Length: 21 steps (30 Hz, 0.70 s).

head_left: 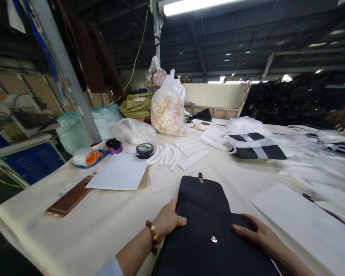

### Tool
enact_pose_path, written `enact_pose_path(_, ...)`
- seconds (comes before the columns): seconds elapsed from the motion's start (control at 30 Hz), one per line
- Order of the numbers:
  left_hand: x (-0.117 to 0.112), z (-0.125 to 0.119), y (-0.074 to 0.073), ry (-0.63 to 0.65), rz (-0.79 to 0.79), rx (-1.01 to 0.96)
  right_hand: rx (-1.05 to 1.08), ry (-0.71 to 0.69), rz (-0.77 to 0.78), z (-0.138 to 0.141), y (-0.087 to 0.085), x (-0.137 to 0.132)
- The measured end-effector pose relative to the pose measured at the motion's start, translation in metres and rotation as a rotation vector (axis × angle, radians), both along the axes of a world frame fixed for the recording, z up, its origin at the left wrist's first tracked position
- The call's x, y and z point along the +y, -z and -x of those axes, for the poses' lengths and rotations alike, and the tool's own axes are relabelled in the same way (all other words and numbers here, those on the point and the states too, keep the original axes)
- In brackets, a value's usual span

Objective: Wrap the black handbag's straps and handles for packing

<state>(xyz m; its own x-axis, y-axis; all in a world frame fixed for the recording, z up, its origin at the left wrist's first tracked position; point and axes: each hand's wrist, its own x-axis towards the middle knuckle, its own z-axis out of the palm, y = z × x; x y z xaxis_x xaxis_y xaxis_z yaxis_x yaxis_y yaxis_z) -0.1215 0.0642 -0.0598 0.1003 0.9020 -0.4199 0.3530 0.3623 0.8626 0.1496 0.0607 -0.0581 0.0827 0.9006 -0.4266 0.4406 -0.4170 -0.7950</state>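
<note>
A black bag (201,209) lies before me on the table, its flap stretched away from me. On the body sits a round silver snap (214,239), and a small gold-coloured fitting (201,178) is at the flap's far end. My left hand (168,221), with a beaded bracelet (153,234) at the wrist, grips the bag's left edge, thumb on top and fingers mostly hidden. My right hand (254,231) holds the right edge between thumb and fingers. The bag's near end runs out of the picture.
Left of the bag are a brown phone (71,195), white sheets (117,171), black tape (145,150) and a tape dispenser (87,157). A filled plastic bag (168,107) stands at the back. To the right lie white board (307,226) and wrapped black pieces (257,151).
</note>
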Motion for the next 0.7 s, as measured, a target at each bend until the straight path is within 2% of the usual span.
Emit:
enact_pose_path(0.1,0.01,-0.002,0.002,-0.069,0.088,-0.204,0.238,0.026,0.157,0.007,0.003,0.021)
enact_pose_path(0.17,0.017,-0.002,0.005,-0.095,0.133,-0.342,0.407,0.008,0.219,0.011,0.011,0.033)
enact_pose_path(0.3,0.024,-0.001,0.014,-0.115,0.155,-0.551,0.597,-0.06,0.161,0.012,0.033,0.045)
enact_pose_path(0.37,0.024,0.0,0.018,-0.129,0.128,-0.602,0.631,-0.038,0.101,0.009,0.039,0.045)
enact_pose_path(0.53,0.022,0.001,0.024,-0.106,0.012,-0.762,0.55,0.012,-0.043,0.001,0.04,0.036)
enact_pose_path(0.7,0.027,0.001,0.029,-0.093,0.0,-0.845,0.14,-0.073,-0.368,-0.006,0.043,0.032)
